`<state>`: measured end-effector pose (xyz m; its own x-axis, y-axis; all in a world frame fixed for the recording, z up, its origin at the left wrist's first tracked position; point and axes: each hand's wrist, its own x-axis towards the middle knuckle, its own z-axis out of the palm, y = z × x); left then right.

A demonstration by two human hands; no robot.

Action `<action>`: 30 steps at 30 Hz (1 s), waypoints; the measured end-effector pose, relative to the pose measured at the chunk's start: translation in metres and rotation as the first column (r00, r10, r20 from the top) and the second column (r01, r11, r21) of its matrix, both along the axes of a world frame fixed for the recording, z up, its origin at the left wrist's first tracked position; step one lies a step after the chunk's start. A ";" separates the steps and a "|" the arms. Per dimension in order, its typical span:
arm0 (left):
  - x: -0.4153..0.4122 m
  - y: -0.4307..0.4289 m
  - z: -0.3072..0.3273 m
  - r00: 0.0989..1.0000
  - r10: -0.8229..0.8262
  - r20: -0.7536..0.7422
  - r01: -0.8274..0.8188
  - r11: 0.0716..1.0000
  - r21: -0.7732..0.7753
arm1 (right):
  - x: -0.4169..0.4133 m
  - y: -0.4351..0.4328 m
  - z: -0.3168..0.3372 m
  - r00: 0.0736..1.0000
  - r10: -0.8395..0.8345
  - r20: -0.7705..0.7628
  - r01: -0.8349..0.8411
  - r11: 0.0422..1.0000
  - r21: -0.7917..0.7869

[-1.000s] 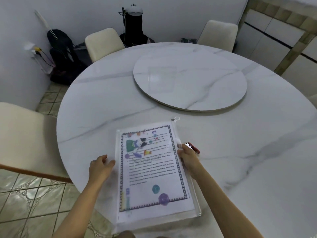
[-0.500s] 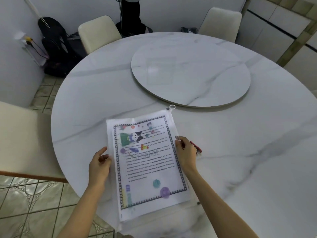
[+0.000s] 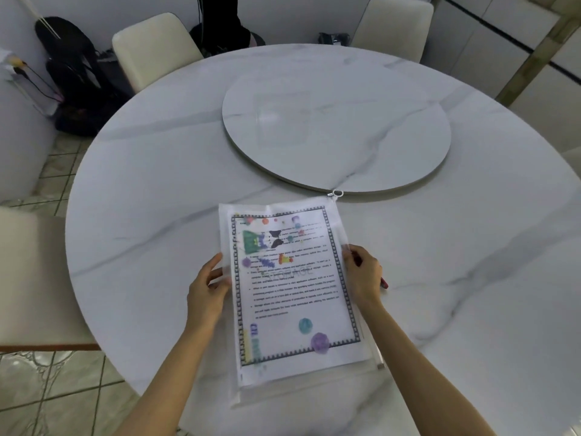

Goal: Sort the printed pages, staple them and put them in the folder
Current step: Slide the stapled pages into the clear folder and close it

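I see the folder (image 3: pixel 352 371), a clear plastic zip sleeve, lying flat on the white marble tabletop (image 3: pixel 151 234) in the lower centre of the frame. Its long side runs away from me and its near end reaches the table's front edge. The printed pages (image 3: pixel 292 297) are inside it. The top sheet faces up and shows a dark chequered border, blocks of text too blurred to read, and coloured pictures near the top and bottom. The zip runs down the folder's right side, and its ring pull (image 3: pixel 338 194) sits at the far right corner, touching the rim of the round turntable (image 3: pixel 336 133) in the middle of the table.

My left hand (image 3: pixel 207 287) has the folder's left edge about halfway along. The thumb lies on top and the fingers (image 3: pixel 220 275) are curled in against the plastic, pinching it. My right hand (image 3: pixel 363 275) holds the opposite edge at about the same height, its fingers bent over the zip side and closed on it.

A small red object (image 3: pixel 384 283) shows just past the right hand, to its right on the tabletop. Most of it is hidden and I cannot tell what it is.

Cream chairs (image 3: pixel 154 45) stand round the far side of the table. A black bag (image 3: pixel 72 77) leans on the wall at upper left.
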<state>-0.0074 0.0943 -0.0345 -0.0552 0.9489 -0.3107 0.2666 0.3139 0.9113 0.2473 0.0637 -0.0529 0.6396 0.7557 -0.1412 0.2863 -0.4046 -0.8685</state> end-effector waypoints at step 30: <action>0.077 -0.042 -0.005 0.854 -0.342 -0.392 0.429 0.889 0.158 | 0.113 -0.109 -0.017 0.771 0.072 0.633 0.044 0.985 -0.166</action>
<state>0.0697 0.0524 -0.0398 0.2684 0.9570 -0.1102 0.6311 -0.0883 0.7706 0.3599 -0.0456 -0.0695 0.6160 0.7685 0.1729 0.7548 -0.5131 -0.4088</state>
